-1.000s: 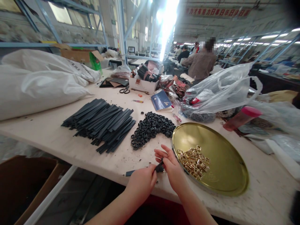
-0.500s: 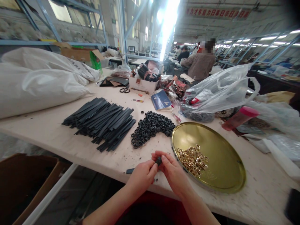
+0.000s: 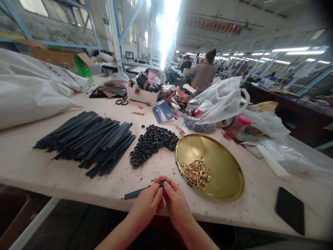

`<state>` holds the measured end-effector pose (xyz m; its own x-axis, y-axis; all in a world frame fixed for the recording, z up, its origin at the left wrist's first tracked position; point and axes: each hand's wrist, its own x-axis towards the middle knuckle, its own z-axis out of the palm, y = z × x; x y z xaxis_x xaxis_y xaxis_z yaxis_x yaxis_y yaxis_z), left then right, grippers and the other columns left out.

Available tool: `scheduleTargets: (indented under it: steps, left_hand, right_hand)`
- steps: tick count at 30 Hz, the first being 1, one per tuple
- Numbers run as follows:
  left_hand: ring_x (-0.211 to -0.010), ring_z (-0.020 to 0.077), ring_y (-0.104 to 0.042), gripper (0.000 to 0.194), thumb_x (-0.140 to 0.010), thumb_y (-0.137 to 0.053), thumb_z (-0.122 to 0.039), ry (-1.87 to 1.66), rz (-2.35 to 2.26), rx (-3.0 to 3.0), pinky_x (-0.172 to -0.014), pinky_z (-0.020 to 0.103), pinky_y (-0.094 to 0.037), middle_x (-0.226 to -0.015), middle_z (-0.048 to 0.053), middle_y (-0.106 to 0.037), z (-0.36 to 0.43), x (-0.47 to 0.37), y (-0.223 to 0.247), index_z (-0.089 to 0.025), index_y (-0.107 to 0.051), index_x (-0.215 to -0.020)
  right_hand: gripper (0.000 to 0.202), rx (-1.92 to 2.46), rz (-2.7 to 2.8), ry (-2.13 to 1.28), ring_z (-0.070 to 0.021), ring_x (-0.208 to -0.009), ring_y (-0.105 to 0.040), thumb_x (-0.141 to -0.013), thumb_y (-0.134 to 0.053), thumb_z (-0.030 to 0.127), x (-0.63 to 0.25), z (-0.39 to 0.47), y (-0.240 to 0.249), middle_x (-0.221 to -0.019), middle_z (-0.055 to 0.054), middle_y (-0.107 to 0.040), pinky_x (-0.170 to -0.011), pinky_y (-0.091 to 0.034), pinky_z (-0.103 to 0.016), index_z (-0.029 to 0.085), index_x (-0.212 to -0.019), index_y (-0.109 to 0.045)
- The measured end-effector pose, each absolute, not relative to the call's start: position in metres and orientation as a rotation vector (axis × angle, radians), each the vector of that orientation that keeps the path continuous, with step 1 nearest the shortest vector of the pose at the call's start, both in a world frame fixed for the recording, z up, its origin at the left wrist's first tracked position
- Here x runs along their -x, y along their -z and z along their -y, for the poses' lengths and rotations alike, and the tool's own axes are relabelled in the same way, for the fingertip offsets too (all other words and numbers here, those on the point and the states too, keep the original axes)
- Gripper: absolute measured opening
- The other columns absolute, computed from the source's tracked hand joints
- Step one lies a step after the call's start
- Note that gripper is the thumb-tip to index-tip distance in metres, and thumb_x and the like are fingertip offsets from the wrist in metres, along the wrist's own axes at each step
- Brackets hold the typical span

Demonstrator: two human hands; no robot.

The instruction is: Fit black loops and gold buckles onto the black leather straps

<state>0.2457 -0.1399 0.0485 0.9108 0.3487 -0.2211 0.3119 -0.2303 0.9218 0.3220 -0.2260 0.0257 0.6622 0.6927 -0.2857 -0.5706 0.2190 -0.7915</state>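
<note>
From my end of the feed I have the small dark piece (image 3: 162, 183) at the centre of the clock, just above the near edge of the table (image 3: 105, 189). My left hand (image 3: 149, 197) and right hand (image 3: 174, 196) meet around it, fingertips together — both pinch it between thumb and curled fingers. The fingers hide most of it, so I can't say for sure whether it is a closed ring or a folded length.

For good work here, I'd want the two thumbs pressing evenly from opposite sides, firm enough to hold the shape but light enough that the piece doesn't skew or spring out. Turning the wrists outward a little would open my view of the grip. The piece looks likely to flex under pressure, so I'd favour small, slow finger movements over a hard squeeze.

A single dark strip (image 3: 135, 193) lies near nine o'clock, its right end hidden by my left hand; I'd mind that I don't drag it. At twelve sits the pile of dark rings (image 3: 156, 140), at ten the bundle of dark strips (image 3: 91, 139). Between two and three, gold metal frames (image 3: 197, 174) lie heaped on the gold tray (image 3: 229, 173) — close enough that I'd tuck the right elbow in.
</note>
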Motion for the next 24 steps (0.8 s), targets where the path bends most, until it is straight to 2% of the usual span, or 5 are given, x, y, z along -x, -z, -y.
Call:
scheduleTargets:
  steps: [4, 9, 15, 20, 24]
  left_hand:
    - [-0.043, 0.0096, -0.043, 0.045, -0.085, -0.033, -0.036, 0.036, -0.461, -1.65, -0.048, 0.021, -0.035, -0.059, -0.005, -0.048, 0.137, -0.239, -0.039, -0.016, -0.032, -0.125]
    - [-0.061, 0.0154, -0.051, 0.059, -0.085, -0.033, -0.043, -0.15, -0.587, -1.775, -0.058, 0.025, -0.038, -0.065, 0.0, -0.054, 0.127, -0.242, -0.034, -0.012, -0.023, -0.134]
    - [-0.072, 0.0167, -0.054, 0.033, -0.074, -0.047, -0.041, -0.198, -0.607, -1.66, -0.065, 0.024, -0.04, -0.075, 0.001, -0.06, 0.11, -0.258, -0.044, -0.016, -0.059, -0.091]
    - [-0.038, 0.0073, -0.029, 0.016, -0.069, -0.043, -0.034, -0.159, -0.765, -1.461, -0.04, 0.018, -0.022, -0.041, -0.01, -0.031, 0.11, -0.268, -0.039, -0.018, -0.047, -0.069]
    - [-0.033, 0.0055, -0.024, 0.015, -0.07, -0.04, -0.034, -0.137, -0.734, -1.349, -0.037, 0.017, -0.017, -0.04, -0.01, -0.038, 0.113, -0.266, -0.044, -0.02, -0.04, -0.07]
  right_hand:
    - [0.041, 1.115, 0.137, -0.731, -0.0186, -0.089, -0.06, -0.074, -0.062, 0.039, -0.323, 0.227, -0.024, -0.1, -0.005, -0.067, -0.08, -0.044, -0.033, 0.023, -0.111, -0.053]
    - [0.044, 1.31, 0.426, -0.774, -0.0211, -0.107, -0.053, -0.081, -0.052, 0.038, -0.322, 0.226, -0.024, -0.114, -0.007, -0.061, -0.09, -0.039, -0.036, 0.024, -0.122, -0.043]
    - [0.023, 2.278, 0.963, -0.194, -0.0233, -0.09, -0.055, -0.083, -0.047, 0.031, -0.424, 0.24, -0.036, -0.098, -0.01, -0.06, -0.079, -0.038, -0.034, 0.02, -0.095, -0.062]
    - [0.004, 2.489, 1.078, -0.323, -0.0206, -0.074, -0.054, -0.063, -0.065, 0.016, -0.488, 0.231, -0.032, -0.074, -0.006, -0.06, -0.066, -0.033, -0.029, 0.017, -0.066, -0.062]
    - [0.014, 2.413, 1.071, -0.408, -0.0145, -0.06, -0.048, -0.057, -0.063, 0.008, -0.494, 0.222, -0.031, -0.058, 0.001, -0.052, -0.057, -0.029, -0.025, 0.018, -0.054, -0.054]
